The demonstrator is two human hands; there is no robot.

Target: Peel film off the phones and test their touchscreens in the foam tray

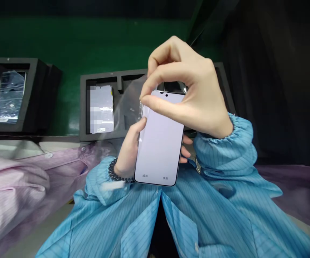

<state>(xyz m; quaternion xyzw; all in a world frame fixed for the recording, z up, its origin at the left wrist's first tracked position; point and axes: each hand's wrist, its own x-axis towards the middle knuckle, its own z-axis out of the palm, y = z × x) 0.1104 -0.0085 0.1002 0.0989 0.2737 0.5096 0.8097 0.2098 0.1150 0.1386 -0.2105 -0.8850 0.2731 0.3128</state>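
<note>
My left hand (128,152) is wrapped round a smartphone (160,147), thumb on its left edge and fingertips showing past the right edge. Its lit screen is pale and blank but for two small labels at the bottom. Above the phone's top, my right hand (195,91) has thumb and forefinger pinched at the upper left corner. They close on the edge of a clear plastic film (128,102), which spreads out to the left of the phone. Whether the film still touches the screen is hard to tell.
Behind the phone stands a dark foam tray (98,138) with another lit smartphone (105,107) in its left compartment. A second foam tray (31,93) at far left holds a film-covered phone (10,96). The bench (69,43) is green. Pink-sleeved people sit on both sides.
</note>
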